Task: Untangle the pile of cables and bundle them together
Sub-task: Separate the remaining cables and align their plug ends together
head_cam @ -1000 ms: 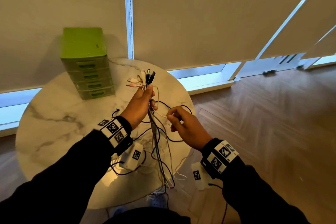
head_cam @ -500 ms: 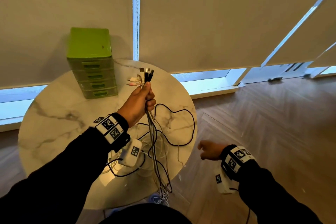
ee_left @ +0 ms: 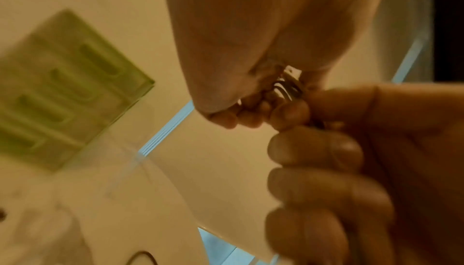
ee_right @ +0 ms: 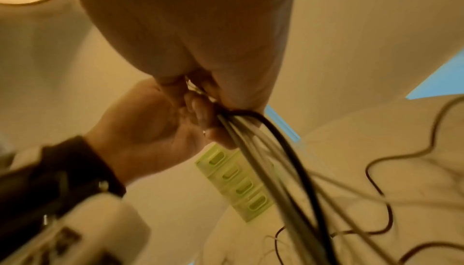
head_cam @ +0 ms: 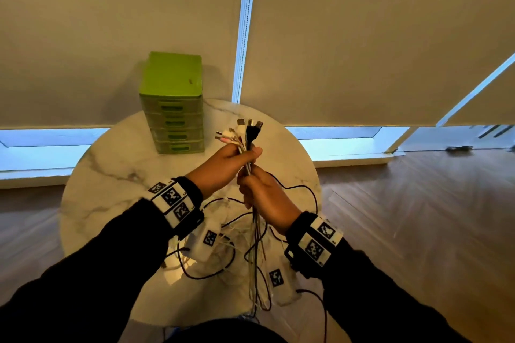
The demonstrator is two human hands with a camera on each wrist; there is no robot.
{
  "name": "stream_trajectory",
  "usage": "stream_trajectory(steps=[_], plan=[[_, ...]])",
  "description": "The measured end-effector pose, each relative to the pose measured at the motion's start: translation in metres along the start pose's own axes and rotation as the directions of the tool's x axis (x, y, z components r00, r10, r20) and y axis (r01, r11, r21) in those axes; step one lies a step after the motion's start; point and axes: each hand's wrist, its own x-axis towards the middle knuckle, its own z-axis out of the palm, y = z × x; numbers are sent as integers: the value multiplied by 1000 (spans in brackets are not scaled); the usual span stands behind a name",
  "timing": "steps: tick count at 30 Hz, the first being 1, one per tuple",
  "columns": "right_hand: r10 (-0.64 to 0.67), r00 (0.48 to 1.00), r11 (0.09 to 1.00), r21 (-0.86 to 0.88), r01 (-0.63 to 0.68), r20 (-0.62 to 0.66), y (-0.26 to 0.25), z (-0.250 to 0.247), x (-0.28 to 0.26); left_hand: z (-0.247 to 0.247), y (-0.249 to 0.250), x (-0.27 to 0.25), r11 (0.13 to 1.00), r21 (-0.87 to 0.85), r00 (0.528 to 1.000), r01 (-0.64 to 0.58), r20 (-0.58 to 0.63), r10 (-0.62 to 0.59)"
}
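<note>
Two hands hold a bunch of cables [head_cam: 252, 234] upright over a round marble table [head_cam: 111, 175], plug ends fanned on top. Left hand [head_cam: 223, 166] fingers clamp the bunch just below the plugs; right hand [head_cam: 264, 198] curls round it directly beneath, touching the left. Loose ends trail onto the table's near edge. Gathering step; next prob. needs right hand sliding down to straighten strands. Green drawer unit [head_cam: 172, 103] at far edge.

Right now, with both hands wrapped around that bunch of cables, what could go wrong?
The left hand and right hand grip the cables just below the plugs. Below that the strands hang loose, with a black loop lying on the marble table, so pulling could tighten a knot. Tails trail past the table's near edge and might snag there.
</note>
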Motion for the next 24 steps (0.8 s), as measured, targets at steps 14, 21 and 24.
stream_trajectory(steps=[14,21,24], plan=[[152,963,982,76,-172,224,-36,37,29,-47,-1,-30,972,-235,1000,-22,-17,19],[132,873,864,377,-334,469,-67,53,28,-51,-40,-73,923,-303,903,238,419,-95],[111,837,875,347,-337,535,-81,66,29,-58,-41,-84,975,-97,869,200,477,-131]])
